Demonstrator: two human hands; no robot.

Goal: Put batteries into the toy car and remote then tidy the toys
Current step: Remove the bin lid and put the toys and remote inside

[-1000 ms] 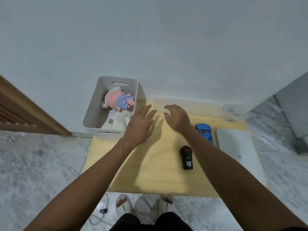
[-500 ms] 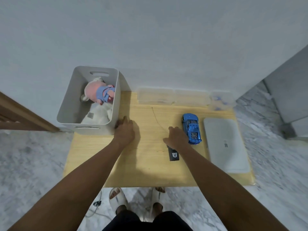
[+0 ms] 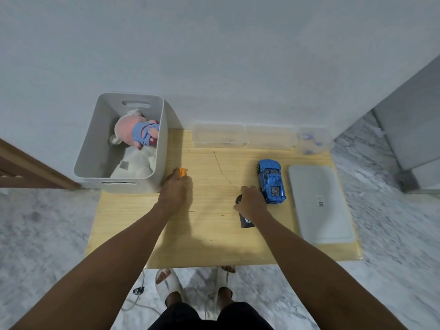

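The task looks barely begun, judging by how things lie. The blue toy car [image 3: 271, 181] sits upright on the table [image 3: 142, 222] at about two o'clock, untouched, just beside the right hand [image 3: 251, 202]. That hand curls over the black remote [image 3: 246, 221], apparently gripping its top end. At about ten o'clock, the left hand [image 3: 175, 190] closes on a small orange object [image 3: 182, 172] beside the grey bin [image 3: 157, 148]; what it is I cannot tell. A plush toy [image 3: 137, 132] lies inside the bin. No batteries are plainly visible, and neither compartment looks open, so loading and tidying both remain.
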